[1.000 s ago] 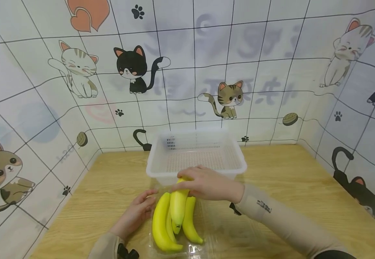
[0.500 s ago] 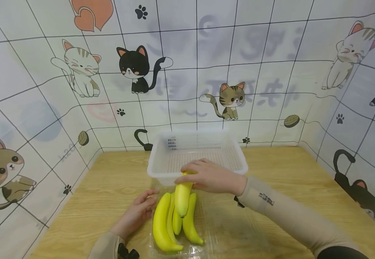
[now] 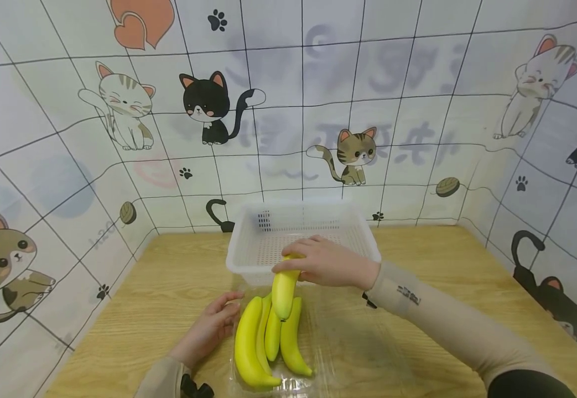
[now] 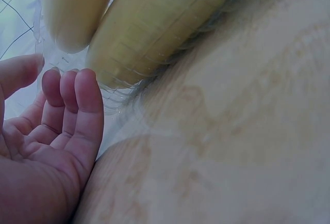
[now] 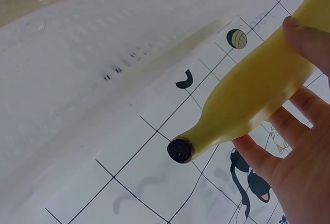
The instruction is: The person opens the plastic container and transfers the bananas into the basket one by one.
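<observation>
In the head view my right hand [image 3: 325,262] grips a yellow banana [image 3: 284,296] near its upper end, above the other bananas and at the front rim of the basket. The right wrist view shows the held banana [image 5: 252,90] between thumb and fingers, its dark stem end pointing away from the hand. Several more bananas [image 3: 249,342] lie in a clear plastic box [image 3: 298,384] on the table. My left hand [image 3: 211,326] is at the box's left side. In the left wrist view its loosely bent fingers [image 4: 88,92] are at the box wall; contact is hard to tell.
A white perforated basket [image 3: 233,260] stands behind the box, near the back wall. Clear plastic [image 3: 363,354], seemingly the box's lid, lies flat to the right. The wooden table [image 3: 178,271] is walled in by cat-patterned sheeting [image 3: 278,127] on the visible sides.
My right hand has lifted the banana up and away from the others, toward the basket, with its lower end rising off the pile. The left hand has stayed beside the box.
</observation>
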### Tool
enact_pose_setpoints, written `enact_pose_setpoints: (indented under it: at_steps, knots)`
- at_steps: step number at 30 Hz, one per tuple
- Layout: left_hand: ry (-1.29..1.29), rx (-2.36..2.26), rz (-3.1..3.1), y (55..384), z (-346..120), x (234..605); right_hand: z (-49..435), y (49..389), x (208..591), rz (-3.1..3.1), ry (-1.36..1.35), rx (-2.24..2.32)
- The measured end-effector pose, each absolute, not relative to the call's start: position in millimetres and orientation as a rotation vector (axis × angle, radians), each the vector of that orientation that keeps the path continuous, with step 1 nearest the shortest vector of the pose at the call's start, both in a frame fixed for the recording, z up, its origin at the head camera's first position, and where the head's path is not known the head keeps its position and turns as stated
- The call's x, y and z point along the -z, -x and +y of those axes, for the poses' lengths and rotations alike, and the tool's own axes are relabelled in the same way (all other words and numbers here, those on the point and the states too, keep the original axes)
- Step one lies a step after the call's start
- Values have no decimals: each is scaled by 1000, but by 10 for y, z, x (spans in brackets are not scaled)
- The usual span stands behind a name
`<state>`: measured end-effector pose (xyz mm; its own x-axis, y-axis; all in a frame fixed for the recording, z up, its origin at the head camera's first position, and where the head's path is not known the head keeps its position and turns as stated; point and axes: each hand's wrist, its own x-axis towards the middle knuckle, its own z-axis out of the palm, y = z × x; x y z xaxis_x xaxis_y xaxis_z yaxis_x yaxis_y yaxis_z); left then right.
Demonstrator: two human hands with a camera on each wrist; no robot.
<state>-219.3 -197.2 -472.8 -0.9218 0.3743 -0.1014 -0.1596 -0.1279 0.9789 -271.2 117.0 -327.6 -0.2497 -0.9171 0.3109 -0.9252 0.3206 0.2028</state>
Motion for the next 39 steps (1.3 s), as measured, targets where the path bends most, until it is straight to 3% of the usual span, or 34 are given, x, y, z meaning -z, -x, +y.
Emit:
enact_pose_setpoints:
  at_steps: [20,39]
  knots:
    - [-161,-2117,1815,2183,-1951,4734,1171,2942,3214,-2239,-1634,-38]
    - [-241,-2099,1852,2197,-1976,4747,1090,3146,3231,-2281,-1651,-72]
